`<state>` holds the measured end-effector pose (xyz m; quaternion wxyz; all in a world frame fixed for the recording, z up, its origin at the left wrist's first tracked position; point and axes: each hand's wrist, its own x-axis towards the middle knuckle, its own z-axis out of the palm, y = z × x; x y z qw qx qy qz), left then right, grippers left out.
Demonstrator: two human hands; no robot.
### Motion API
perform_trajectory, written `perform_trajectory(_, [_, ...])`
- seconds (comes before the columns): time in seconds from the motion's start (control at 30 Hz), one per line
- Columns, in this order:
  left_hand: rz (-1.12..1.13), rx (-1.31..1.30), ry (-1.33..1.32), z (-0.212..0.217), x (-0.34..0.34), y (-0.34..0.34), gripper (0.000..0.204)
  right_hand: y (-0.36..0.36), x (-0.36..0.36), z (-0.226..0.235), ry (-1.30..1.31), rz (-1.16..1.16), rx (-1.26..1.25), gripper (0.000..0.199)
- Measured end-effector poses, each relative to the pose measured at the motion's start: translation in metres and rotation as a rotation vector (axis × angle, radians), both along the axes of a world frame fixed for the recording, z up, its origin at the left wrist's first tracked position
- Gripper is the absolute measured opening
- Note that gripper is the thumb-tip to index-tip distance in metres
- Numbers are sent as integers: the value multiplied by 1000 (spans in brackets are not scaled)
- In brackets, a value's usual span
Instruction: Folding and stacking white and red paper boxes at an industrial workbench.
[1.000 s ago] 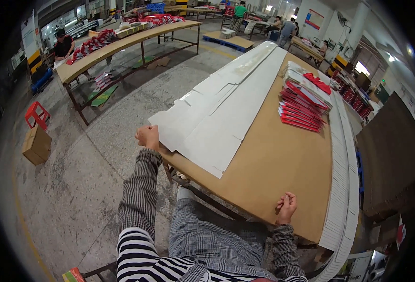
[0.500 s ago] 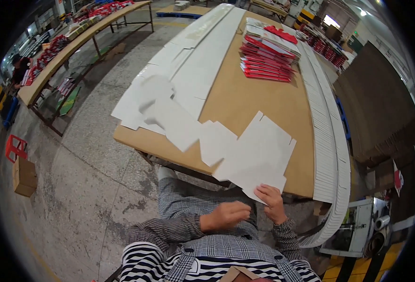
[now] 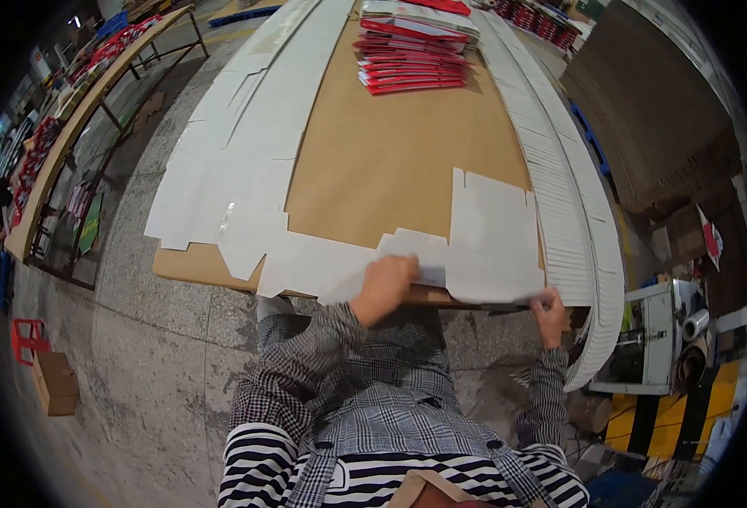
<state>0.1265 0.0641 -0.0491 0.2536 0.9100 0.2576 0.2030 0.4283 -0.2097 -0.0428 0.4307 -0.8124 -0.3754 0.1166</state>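
Note:
A die-cut white cardboard blank (image 3: 495, 241) lies across the near edge of the brown-covered table (image 3: 390, 161), its notched panels reaching left. At its right near corner, my right hand (image 3: 549, 317) pinches the edge between thumb and fingers. My left hand (image 3: 386, 288) is closed at the blank's middle, by a narrow flap that looks raised and shaded; its thumb is hidden. More flat white blanks (image 3: 229, 144) lie overlapped along the table's left side. Farther back stands a stack of red and white folded packages (image 3: 411, 63).
A long row of overlapped white cardboard (image 3: 551, 186) runs down the table's right side and droops over the near corner. Brown cardboard sheets (image 3: 653, 110) are stacked beyond it. At left are another long table (image 3: 94, 93), a red stool (image 3: 30, 339) and a brown box (image 3: 55, 383).
The blank has turned and shifted right, now level with the table's near edge. My left hand has moved up from my lap onto it. My right hand has moved right, still gripping its corner.

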Motion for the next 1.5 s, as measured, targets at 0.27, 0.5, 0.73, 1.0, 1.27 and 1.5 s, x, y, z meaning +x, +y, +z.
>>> perform_trajectory(0.27, [-109,54,160,13,42,-21,39,58,-24,-24,-812,-307,-178,23])
perform_trajectory(0.5, [72,32,-68,-32,73,-74,19,118,-105,-1,-63,160,356,22])
perform_trajectory(0.73, [6,323,41,-29,23,-81,63,91,-125,-11,-767,201,177,20])
perform_trajectory(1.0, [-41,277,75,-15,-11,-109,65,102,-200,-57,872,-296,570,29])
perform_trajectory(1.27, [-152,190,-95,-21,2,-100,57,125,-159,-8,-572,0,205,41])
perform_trajectory(1.5, [-407,-268,-37,7,-52,-92,45,109,-90,-12,-310,626,29,49])
